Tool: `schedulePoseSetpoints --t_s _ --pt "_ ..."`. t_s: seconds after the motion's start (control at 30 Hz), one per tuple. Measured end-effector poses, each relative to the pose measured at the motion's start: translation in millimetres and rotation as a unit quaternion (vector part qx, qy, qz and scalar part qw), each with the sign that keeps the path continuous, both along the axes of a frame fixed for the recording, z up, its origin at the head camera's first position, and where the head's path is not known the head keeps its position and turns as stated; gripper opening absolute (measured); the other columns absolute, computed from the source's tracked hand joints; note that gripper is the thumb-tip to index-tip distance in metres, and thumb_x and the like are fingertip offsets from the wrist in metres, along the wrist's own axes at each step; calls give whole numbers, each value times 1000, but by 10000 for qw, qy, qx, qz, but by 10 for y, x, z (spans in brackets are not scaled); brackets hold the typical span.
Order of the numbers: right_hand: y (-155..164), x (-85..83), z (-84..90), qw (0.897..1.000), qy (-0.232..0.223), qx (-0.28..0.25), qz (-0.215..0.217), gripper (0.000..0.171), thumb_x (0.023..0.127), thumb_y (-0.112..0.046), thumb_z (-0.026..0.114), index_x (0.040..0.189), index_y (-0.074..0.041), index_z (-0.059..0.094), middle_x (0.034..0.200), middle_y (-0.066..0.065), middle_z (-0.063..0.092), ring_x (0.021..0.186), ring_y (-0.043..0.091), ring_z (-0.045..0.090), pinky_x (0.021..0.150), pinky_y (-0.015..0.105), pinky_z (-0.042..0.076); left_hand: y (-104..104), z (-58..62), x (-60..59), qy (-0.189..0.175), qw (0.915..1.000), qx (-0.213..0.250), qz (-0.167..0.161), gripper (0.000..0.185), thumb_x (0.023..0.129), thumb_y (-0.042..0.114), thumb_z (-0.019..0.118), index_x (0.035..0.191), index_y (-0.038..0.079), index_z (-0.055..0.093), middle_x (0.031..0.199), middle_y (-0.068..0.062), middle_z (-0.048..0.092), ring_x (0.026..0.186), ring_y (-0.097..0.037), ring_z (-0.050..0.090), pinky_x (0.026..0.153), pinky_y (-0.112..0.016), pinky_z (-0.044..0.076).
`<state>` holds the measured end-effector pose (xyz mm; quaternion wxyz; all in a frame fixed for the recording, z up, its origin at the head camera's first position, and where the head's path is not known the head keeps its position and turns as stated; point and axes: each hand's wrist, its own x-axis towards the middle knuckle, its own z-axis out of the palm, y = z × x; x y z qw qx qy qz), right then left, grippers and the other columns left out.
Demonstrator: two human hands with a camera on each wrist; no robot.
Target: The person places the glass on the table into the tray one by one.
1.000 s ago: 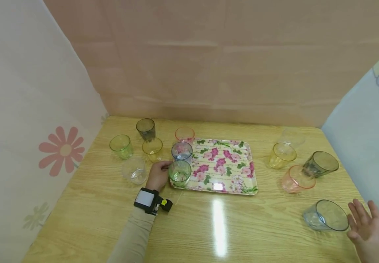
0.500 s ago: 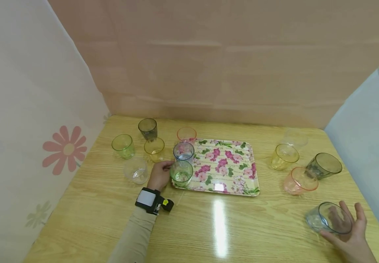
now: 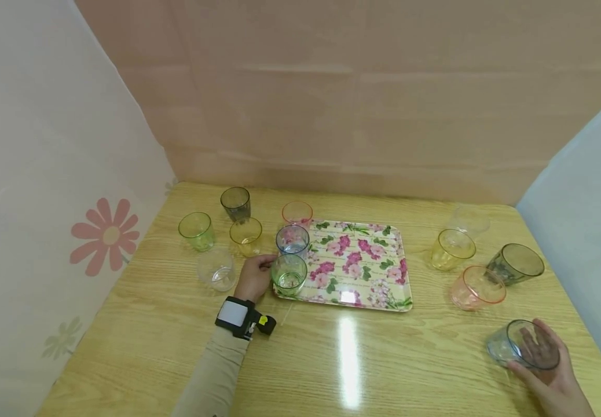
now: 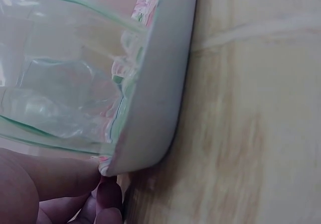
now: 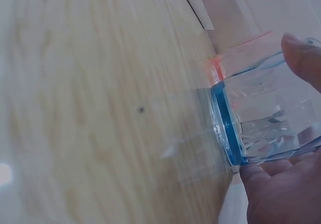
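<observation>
My left hand (image 3: 253,279) pinches the left rim of a flowered tray (image 3: 370,298), thumb above and fingers curled beneath in the left wrist view. Right by that thumb, a green glass (image 4: 55,83) stands on the tray's near left corner. Behind it on the tray is a blue glass (image 3: 292,240). At the right, my right hand (image 3: 556,370) grips a second blue glass (image 3: 504,347), thumb on one side and fingers round the other. In the right wrist view this glass has a thick blue base (image 5: 228,123) at the wooden table top.
Left of the tray stand dark grey (image 3: 235,205), green (image 3: 196,231), yellow (image 3: 245,237) and clear (image 3: 216,271) glasses. A pink glass (image 3: 297,211) is at the tray's far left corner. Yellow (image 3: 451,250), pink (image 3: 475,289), grey (image 3: 514,265) and clear (image 3: 469,219) glasses stand right. Cloth walls surround the table.
My right hand has moved left from beside the blue glass and closed its fingers and thumb round it. My left hand has kept its hold on the tray's rim.
</observation>
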<state>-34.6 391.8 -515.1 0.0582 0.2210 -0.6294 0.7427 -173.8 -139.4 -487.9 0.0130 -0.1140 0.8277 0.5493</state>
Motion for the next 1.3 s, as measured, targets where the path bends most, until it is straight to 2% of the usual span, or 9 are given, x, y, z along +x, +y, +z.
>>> schedulePoseSetpoints --t_s 0.2,0.3,0.37,0.57,0.77,0.9,1.0,1.13,1.3 --pt "-17 33 38 10000 10 87 27 91 85 39 41 158 6 -3 165 2 22 146 5 33 110 18 34 19 -9 -16 -13 10000 -45 -33 26 98 -1 60 121 -6 71 108 -20 69 102 -31 64 90 -44 53" --pt "-18 27 75 9999 89 129 63 87 88 35 45 157 9 -2 167 2 20 146 5 33 110 19 35 26 -15 -21 -19 9999 -80 -59 26 98 -1 60 121 -6 71 108 -20 69 102 -31 65 89 -44 53" --pt "-25 30 122 9999 8 136 -24 83 89 33 44 157 8 3 165 1 26 145 5 36 109 18 37 32 -16 -24 -25 9999 -97 -80 26 98 -1 60 121 -6 71 108 -20 70 102 -31 65 89 -44 53" --pt "-121 51 343 9976 -246 467 -451 82 89 36 38 159 4 10 160 -2 38 140 3 43 104 17 43 33 -16 -48 -24 9998 -165 -124 26 99 0 60 122 -5 71 108 -19 70 102 -30 65 89 -44 53" --pt "-294 -1 616 9947 -12 782 -672 80 88 36 42 157 8 12 156 2 44 139 6 45 105 16 42 35 -2 -58 -27 9997 -148 -199 27 98 0 60 122 -5 70 108 -19 69 103 -30 64 90 -44 53" --pt "-458 -146 789 9965 218 649 -484 82 83 39 46 155 13 15 156 11 44 139 12 47 106 20 43 -5 1 -45 -124 9998 -116 -130 27 99 0 60 124 -5 69 110 -19 69 104 -31 64 92 -45 52" --pt "-585 -282 922 9963 267 729 -376 81 82 39 48 153 14 20 154 12 45 138 13 48 106 21 43 -32 0 -34 -140 9998 -106 -80 28 99 -2 58 125 -5 69 111 -20 69 104 -32 64 92 -46 53" --pt "-753 -435 1052 9916 201 1113 -632 80 83 36 52 153 8 26 150 7 49 133 10 52 101 17 46 -34 1 -27 -98 9997 -53 -219 29 100 -2 57 127 -5 67 113 -21 68 106 -33 64 94 -46 52" --pt "-1032 -659 1074 9855 33 1429 -916 78 87 28 58 154 1 29 145 3 52 129 5 54 98 13 45 -36 -4 10 9 9996 -33 -274 29 101 3 59 127 -6 67 112 -21 69 106 -34 65 93 -46 53"
